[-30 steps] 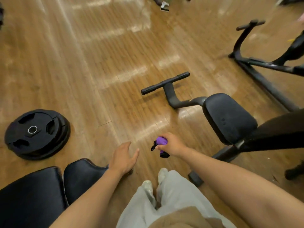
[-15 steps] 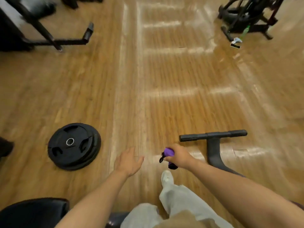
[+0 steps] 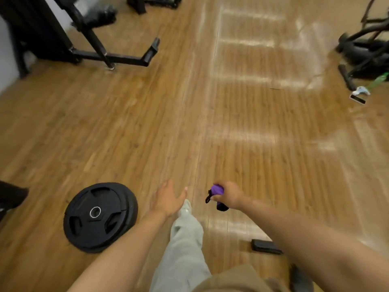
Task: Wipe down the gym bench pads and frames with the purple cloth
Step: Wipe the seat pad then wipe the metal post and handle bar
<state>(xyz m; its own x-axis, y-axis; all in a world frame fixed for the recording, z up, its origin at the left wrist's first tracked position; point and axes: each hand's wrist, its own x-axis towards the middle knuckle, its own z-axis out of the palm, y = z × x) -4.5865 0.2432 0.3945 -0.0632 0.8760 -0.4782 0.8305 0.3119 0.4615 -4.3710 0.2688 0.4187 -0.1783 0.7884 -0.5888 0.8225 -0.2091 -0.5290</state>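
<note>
My right hand (image 3: 230, 196) grips the bunched purple cloth (image 3: 217, 190), with a dark strap hanging from it, held over the wooden floor. My left hand (image 3: 168, 199) hangs open beside it with relaxed fingers and holds nothing. A black bench frame (image 3: 109, 55) with a floor bar stands at the far left, well ahead of both hands. Only a black foot end (image 3: 265, 246) of the nearer bench shows under my right forearm. My leg in light trousers and a white shoe (image 3: 186, 207) is between the hands.
A stack of black weight plates (image 3: 99, 216) lies on the floor at the lower left. Dark exercise machines (image 3: 366, 53) stand at the far right, with a small white object (image 3: 359, 95) on the floor beside them. Wooden floor stretches ahead in the middle.
The view has swung left and forward: the padded bench and its T-shaped foot have slid out of sight, and the far-left frame has come closer. My right hand still holds the cloth.
</note>
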